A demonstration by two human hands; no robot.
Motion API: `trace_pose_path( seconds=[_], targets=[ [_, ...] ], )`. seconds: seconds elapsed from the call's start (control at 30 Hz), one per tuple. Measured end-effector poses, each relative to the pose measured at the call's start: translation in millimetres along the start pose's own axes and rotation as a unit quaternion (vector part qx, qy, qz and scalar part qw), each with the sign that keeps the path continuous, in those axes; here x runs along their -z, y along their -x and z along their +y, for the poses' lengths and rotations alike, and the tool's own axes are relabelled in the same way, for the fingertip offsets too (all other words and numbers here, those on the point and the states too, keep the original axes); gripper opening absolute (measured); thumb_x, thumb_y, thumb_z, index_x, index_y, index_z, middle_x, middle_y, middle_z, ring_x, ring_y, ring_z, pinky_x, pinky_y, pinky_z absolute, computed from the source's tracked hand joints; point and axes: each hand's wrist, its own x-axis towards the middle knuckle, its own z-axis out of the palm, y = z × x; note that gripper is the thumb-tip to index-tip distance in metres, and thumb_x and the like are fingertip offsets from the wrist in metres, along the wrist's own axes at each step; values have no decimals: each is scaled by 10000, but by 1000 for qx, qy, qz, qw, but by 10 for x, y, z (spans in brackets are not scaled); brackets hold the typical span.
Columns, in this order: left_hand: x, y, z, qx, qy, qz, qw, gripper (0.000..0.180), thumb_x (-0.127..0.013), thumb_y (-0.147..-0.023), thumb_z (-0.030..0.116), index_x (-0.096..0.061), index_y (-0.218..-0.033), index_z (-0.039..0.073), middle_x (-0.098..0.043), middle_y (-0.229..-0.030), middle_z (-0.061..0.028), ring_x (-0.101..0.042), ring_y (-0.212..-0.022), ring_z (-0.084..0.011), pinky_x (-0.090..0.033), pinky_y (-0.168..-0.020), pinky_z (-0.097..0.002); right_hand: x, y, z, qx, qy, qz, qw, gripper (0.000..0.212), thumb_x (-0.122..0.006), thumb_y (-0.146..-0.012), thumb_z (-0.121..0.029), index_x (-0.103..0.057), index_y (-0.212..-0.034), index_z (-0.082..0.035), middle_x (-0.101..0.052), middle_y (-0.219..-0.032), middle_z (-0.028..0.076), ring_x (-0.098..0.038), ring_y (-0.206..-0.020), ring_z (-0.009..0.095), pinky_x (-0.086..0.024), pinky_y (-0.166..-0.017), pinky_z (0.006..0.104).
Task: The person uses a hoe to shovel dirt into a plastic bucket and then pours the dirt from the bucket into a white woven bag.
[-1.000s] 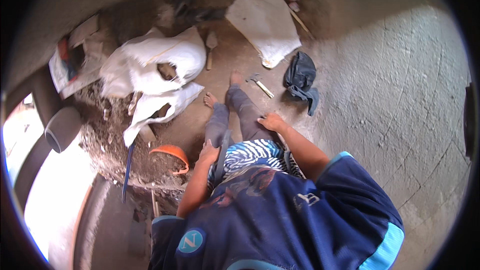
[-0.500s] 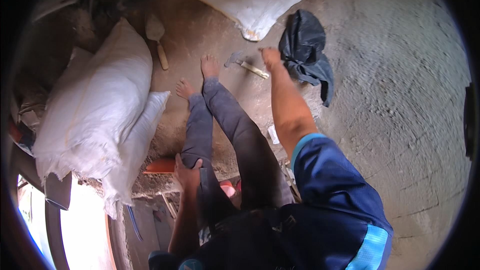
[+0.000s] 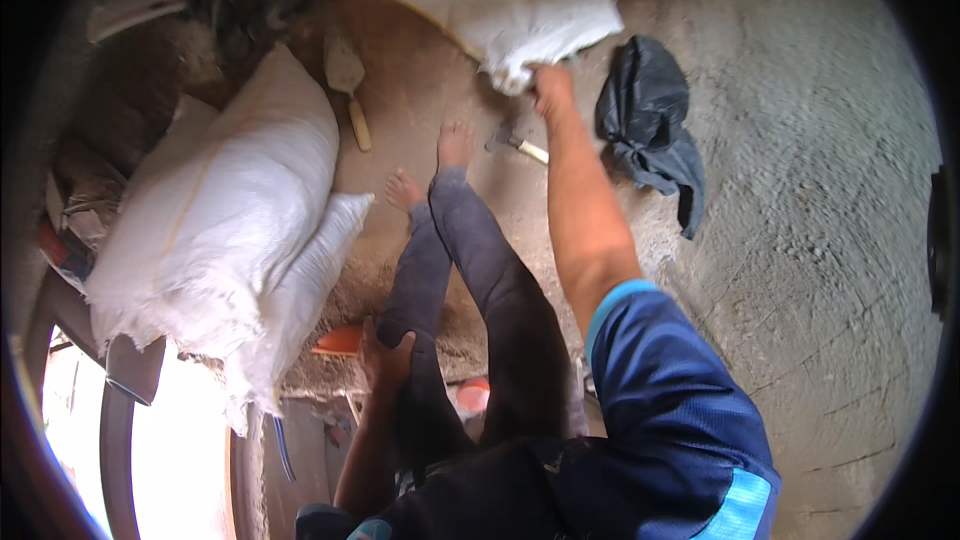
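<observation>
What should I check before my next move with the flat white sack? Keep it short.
1. Right hand at the flat white sack's near corner: ok.
2. Firm grip there: cannot tell, fingers partly hidden.
3. Left hand braced on the left leg: ok, resting around the knee.
4. Hammer clear of the right forearm: not ok, they meet in this view.
5. Trowel apart from both hands: ok.
6. Feet covered: not ok, bare.

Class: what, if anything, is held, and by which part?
The right hand appears to grip the flat white sack by its bunched near end; the left hand rests on the left trouser leg.
</observation>
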Motion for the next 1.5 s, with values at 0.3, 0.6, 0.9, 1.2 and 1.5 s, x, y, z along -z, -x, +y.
trace_pose_path(
  seconds=[0.3,0.6,0.9,1.2,1.5],
  targets=[
    [617,1176,517,-326,202,216,898,908,-764,-731,288,-266,-1422,-27,-415,-1378,-275,-411,-1260,-432,-309,-1061,-485,407,3555,-1220,170,78,-112,976,314,-688,-786,-73,-545,-1051,14,-637,-944,110,-619,-808,172,-503,-630,281],
    [2099,2482,1100,-513,311,286,747,560,-590,-780,79,-423,-1300,-45,-634,-1033,-251,-611,-992,-397,-468,-887,-439,670,6031,-2433,260,148,-295,907,247,-712,-804,-160,-615,-939,22,-644,-863,85,-622,-793,173,-500,-685,297],
    [2640,3514,99,-431,669,-126,593,236,-622,-918,195,-619,-1077,21,-674,-1003,-80,-656,-930,-151,-545,-801,-319,1255,6749,-2465,758,332,-103,552,546,-782,-673,-175,-561,-1156,-50,-559,-1243,133,-479,-1226,324,-358,-1019,416],
    [1740,3898,-1104,-490,697,-217,476,562,-690,-845,290,-510,-1258,-47,-637,-1130,-149,-635,-1022,-231,-505,-907,-355,985,6773,-2468,636,543,-155,526,678,-771,-700,-225,-491,-1309,-117,-590,-1142,160,-503,-1143,323,-378,-966,468],
    [564,4078,-1876,-436,780,-28,448,625,-688,-663,-21,-527,-1266,-46,-638,-1132,-164,-623,-1028,-263,-477,-927,-354,636,7272,-2041,-30,233,-600,765,398,-437,-869,-129,-518,-1202,74,-628,-1122,177,-645,-972,286,-513,-903,402]
  ],
)
